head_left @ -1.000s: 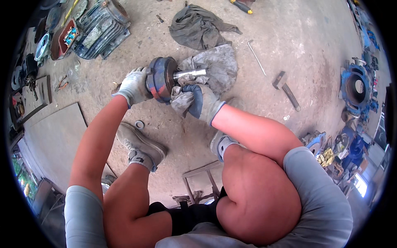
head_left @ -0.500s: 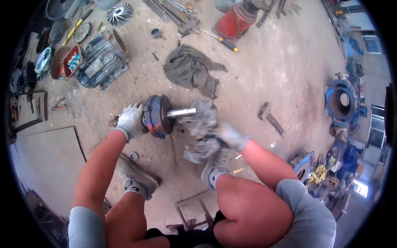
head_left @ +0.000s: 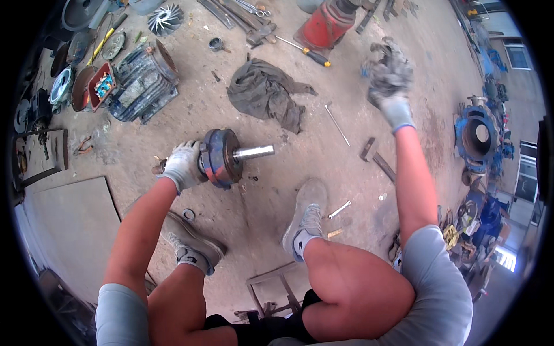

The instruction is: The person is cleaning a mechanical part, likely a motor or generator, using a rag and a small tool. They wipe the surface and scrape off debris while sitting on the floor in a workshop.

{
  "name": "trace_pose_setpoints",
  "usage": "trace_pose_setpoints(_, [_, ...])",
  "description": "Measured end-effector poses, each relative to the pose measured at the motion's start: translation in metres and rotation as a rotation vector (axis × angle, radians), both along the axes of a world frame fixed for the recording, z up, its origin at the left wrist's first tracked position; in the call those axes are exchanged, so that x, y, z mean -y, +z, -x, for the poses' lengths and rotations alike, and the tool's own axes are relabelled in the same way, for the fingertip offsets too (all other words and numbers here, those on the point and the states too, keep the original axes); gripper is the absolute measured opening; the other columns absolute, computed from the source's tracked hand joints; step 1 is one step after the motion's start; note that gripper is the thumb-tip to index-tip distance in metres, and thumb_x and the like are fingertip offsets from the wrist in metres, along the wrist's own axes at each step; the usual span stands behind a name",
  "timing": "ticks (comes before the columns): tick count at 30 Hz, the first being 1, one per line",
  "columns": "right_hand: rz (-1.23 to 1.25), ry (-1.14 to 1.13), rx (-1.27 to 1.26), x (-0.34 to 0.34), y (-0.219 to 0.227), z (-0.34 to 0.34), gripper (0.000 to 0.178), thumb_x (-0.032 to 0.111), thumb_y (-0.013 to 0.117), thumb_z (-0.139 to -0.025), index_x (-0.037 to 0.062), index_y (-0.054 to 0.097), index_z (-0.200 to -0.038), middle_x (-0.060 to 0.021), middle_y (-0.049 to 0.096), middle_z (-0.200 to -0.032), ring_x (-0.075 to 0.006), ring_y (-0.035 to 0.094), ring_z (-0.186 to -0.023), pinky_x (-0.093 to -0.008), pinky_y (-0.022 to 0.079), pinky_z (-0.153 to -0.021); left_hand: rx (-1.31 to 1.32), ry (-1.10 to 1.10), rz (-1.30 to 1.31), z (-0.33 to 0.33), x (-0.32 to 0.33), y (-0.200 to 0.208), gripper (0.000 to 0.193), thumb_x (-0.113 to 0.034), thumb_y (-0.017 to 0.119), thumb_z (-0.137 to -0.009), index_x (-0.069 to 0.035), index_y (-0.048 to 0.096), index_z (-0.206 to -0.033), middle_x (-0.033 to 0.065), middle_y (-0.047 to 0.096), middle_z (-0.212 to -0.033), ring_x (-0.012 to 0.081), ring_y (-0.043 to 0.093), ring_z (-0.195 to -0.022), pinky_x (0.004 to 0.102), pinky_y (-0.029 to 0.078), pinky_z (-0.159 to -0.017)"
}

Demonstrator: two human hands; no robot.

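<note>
My left hand (head_left: 183, 166), in a whitish glove, is closed around the left end of a metal shaft (head_left: 254, 152). A dark blue and rusty round housing (head_left: 219, 159) sits on this shaft, right beside the glove, and the bright bare end sticks out to the right. Far out to the right, my gloved right hand (head_left: 397, 108) grips a crumpled grey rag (head_left: 391, 68), held off to the far side of the hammer. Some of its fingers are hidden by the cloth. A dark grey-green cloth (head_left: 265, 95) lies on the floor beyond the housing.
An electric motor (head_left: 141, 83) stands at the far left, near a finned fan wheel (head_left: 165, 19). A red jack-like tool (head_left: 325, 27), a screwdriver (head_left: 311, 55), a hammer (head_left: 378, 158) and a small wrench (head_left: 339, 210) lie about. At right stands a blue pump casing (head_left: 478, 135).
My right hand has swung away from the shaft to the far right, carrying the grey rag. My left hand and the shaft have stayed in place.
</note>
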State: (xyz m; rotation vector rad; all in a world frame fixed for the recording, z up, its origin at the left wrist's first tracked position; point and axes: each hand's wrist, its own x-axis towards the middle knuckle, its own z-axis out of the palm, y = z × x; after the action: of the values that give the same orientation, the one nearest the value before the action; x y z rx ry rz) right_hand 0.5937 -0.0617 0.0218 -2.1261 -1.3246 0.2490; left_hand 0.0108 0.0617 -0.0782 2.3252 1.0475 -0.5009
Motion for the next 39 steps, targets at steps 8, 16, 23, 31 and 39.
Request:
trace_pose_setpoints(8, [0.392,0.419,0.278,-0.108,-0.080,0.192,0.112,0.050,0.089,-0.082,0.0024,0.033,-0.167,-0.0316,0.047,-0.160,-0.0461,0.056,-0.141,-0.0458,0.050,-0.117,0.017,0.007,0.018,0.011,0.003,0.007,0.099,-0.037,0.098,-0.059,-0.004,0.055,-0.143,0.0217,0.062,-0.140,0.0434,0.057,-0.133,0.0485,0.046,-0.115])
trace_pose_setpoints(16, [0.433,0.335,-0.045,-0.093,-0.124,0.223,0.042,0.032,0.074,-0.093,0.0138,0.075,-0.131,-0.0197,0.075,-0.127,-0.0369,0.069,-0.125,-0.0447,0.055,-0.107,-0.028,0.021,0.030,0.013,0.004,0.004,0.095,-0.038,0.095,-0.062,-0.005,0.056,-0.142,0.0216,0.061,-0.141,0.0419,0.056,-0.135,0.0478,0.044,-0.117])
trace_pose_setpoints(23, [-0.032,-0.125,-0.457,-0.010,-0.020,0.048,0.029,0.021,0.063,-0.106,0.0049,0.073,-0.129,-0.0165,0.076,-0.119,-0.0275,0.072,-0.107,-0.0391,0.057,-0.096,-0.036,-0.036,0.093,0.006,-0.007,0.014,0.097,-0.042,0.093,-0.065,-0.002,0.055,-0.145,0.0238,0.060,-0.144,0.0423,0.054,-0.139,0.0481,0.042,-0.120])
trace_pose_setpoints(31, [-0.112,-0.271,-0.723,-0.024,0.010,-0.027,0.040,0.034,0.069,-0.105,0.0069,0.064,-0.134,-0.0116,0.073,-0.111,-0.0244,0.070,-0.103,-0.0398,0.056,-0.092,0.005,-0.040,0.102,0.008,0.004,-0.003,0.080,-0.035,0.096,-0.063,-0.006,0.064,-0.131,0.0172,0.072,-0.124,0.0384,0.068,-0.118,0.0501,0.055,-0.104])
trace_pose_setpoints(39, [0.778,0.079,0.138,0.330,-0.125,0.140,0.056,0.013,0.073,-0.089,0.0123,0.061,-0.144,-0.0197,0.062,-0.143,-0.0434,0.063,-0.125,-0.0513,0.053,-0.107,0.126,0.025,0.147,0.009,-0.002,-0.013,0.092,-0.035,0.099,-0.059,-0.003,0.063,-0.137,0.0218,0.066,-0.135,0.0419,0.062,-0.127,0.0453,0.049,-0.113])
